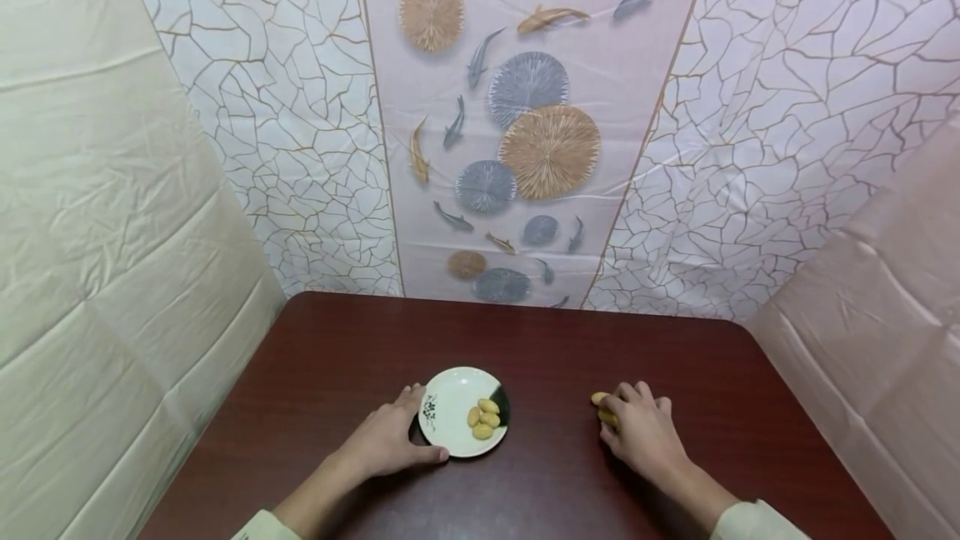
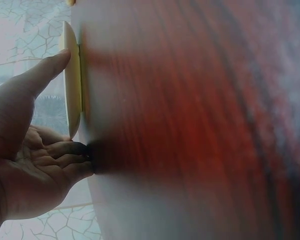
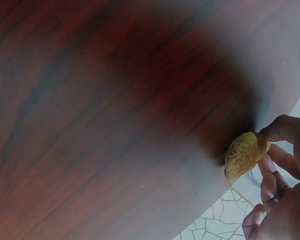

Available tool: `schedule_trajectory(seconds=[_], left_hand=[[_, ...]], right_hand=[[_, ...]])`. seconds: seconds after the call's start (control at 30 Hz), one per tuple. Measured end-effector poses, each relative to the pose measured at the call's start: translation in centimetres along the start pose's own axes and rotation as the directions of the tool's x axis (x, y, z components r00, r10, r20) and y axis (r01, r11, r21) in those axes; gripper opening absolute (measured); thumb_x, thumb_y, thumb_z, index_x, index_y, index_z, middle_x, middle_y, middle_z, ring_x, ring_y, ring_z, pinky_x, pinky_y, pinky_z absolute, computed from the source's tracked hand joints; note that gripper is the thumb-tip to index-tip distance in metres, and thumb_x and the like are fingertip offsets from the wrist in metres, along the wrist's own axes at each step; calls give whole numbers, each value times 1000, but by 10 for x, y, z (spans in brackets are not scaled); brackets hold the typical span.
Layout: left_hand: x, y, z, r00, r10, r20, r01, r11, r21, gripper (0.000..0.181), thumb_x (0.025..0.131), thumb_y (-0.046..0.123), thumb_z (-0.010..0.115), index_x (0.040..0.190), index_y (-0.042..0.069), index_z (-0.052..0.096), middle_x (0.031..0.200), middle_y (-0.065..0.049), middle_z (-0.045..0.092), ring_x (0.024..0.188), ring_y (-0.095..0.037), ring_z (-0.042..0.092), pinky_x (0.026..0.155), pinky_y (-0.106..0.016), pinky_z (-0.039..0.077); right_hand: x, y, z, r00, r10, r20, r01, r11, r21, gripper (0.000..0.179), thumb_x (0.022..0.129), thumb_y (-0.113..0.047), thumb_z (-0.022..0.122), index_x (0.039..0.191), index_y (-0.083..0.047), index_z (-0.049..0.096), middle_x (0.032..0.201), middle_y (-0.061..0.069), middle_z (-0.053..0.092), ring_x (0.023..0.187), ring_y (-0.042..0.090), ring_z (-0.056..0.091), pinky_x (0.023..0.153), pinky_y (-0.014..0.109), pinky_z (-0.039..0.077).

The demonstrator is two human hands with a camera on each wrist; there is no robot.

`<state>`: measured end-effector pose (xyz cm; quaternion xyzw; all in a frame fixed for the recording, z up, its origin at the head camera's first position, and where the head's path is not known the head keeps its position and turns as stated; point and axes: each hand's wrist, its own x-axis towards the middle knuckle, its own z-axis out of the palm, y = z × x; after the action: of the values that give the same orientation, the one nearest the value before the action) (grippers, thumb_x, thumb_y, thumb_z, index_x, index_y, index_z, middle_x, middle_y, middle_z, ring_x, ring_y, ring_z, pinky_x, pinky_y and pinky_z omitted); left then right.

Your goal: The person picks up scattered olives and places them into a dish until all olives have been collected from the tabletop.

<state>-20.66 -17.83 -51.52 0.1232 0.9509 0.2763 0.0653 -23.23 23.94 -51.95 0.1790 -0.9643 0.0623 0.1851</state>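
Observation:
My left hand point(image 1: 390, 436) holds a round white plate point(image 1: 450, 407) by its left side, thumb at the near rim and fingers at the far-left rim. The left wrist view shows the plate point(image 2: 72, 85) edge-on, with the thumb on its rim. On the plate's right half lie several small yellow-brown oval nuts point(image 1: 483, 418). Away to the right, my right hand point(image 1: 645, 432) pinches a wrinkled, shell-like nut point(image 3: 241, 156) between thumb and fingers, close over the table. Another nut point(image 1: 598, 398) shows just past the fingertips in the head view.
Both hands work over a dark reddish-brown table point(image 1: 540, 348) with rounded far corners. Behind it hangs a patterned cloth point(image 1: 480, 273) with fish and round leaf shapes. Plain pale cloth walls point(image 1: 150, 315) close in the left and right sides.

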Motion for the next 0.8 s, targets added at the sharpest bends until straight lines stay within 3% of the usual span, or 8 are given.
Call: schedule_trajectory(seconds=[0.53,0.8], left_hand=[[-1,2,0,1000,15,-8,-15,1000,0,121,80,62,93,167,-5,41,169,-35,44,151,-58,51,119,-75,45],[0,1,0,1000,11,-1,-11,1000,8,123,81,64,92,167,-6,40,170,-35,43,152,-58,50,120,-74,44]], right_hand=[[3,-13,0,984,-93,-150,99,994,37,31,72,-15,98,94,-21,77,94,-4,67,90,20,55,71,45,41],[9,-25,-3,981,-115,-158,127,989,71,30,74,-14,98,94,-22,78,94,-6,68,90,18,54,73,44,41]])
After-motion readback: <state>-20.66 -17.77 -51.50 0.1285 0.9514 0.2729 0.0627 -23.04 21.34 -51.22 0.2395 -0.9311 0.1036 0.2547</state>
